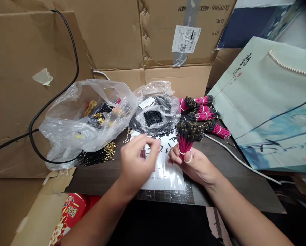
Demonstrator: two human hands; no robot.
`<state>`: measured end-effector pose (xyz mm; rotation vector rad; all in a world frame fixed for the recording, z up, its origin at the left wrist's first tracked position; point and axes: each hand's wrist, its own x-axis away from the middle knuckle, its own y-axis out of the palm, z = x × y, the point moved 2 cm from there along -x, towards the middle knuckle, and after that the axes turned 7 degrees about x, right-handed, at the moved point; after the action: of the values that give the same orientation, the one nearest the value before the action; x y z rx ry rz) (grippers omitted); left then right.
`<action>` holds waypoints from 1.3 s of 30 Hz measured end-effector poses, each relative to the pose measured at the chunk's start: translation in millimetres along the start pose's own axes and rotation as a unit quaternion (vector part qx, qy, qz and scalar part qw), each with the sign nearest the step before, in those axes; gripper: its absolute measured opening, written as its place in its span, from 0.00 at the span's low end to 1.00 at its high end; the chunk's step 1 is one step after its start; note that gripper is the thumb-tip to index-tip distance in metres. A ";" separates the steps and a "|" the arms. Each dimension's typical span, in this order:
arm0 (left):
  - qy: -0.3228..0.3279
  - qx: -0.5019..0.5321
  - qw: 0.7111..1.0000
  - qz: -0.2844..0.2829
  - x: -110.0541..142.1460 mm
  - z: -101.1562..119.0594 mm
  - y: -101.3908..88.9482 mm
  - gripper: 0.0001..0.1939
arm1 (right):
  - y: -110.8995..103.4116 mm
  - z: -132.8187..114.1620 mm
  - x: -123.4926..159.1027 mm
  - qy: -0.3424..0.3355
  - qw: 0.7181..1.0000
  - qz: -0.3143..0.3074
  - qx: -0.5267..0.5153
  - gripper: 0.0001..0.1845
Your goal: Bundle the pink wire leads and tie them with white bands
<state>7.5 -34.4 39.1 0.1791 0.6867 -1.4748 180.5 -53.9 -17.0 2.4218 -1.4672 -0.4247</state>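
My right hand (197, 162) is closed around a bundle of pink wires (185, 143) with black sleeves and brassy tips, held upright. A white rubber band (182, 153) goes round the wires, and a loop of it lies by my thumb. To its left, my left hand (140, 159) is raised over the table, thumb and index finger curled together in a pinch; whatever may be between them cannot be made out. Beneath both hands lies a white printed sheet (169, 177) with several short black sleeves (165, 145) scattered at its top.
Banded pink wire bundles (205, 114) lie behind my right hand. An open plastic bag of black sleeves (153, 118) stands mid-table. At left are a larger clear bag (63, 126) and loose black wires (96, 157). A white cable (234, 155) crosses the right; cardboard boxes (114, 37) stand behind.
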 end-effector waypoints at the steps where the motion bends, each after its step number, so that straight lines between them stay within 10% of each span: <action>1: 0.065 -0.028 0.997 -0.019 8.3 3.6 5.2 0.06 | 0.4 0.0 -0.8 0.002 1.000 0.020 -0.007 0.19; 4: 0.150 -0.096 0.982 -0.059 31.8 5.7 23.4 0.08 | 1.5 4.0 -2.8 0.014 0.997 0.076 -0.021 0.16; 23: 0.144 -0.124 0.981 -0.031 35.9 -8.1 45.4 0.04 | 9.4 13.5 -6.7 0.027 0.978 0.171 -0.113 0.14; 39: 0.129 0.003 0.931 -0.343 16.5 5.3 18.5 0.05 | 11.7 9.6 4.9 0.051 0.981 0.139 -0.122 0.16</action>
<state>25.8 -48.9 29.4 0.1448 1.0226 -2.1461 169.5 -64.2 -21.8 1.9862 -1.5761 -0.3848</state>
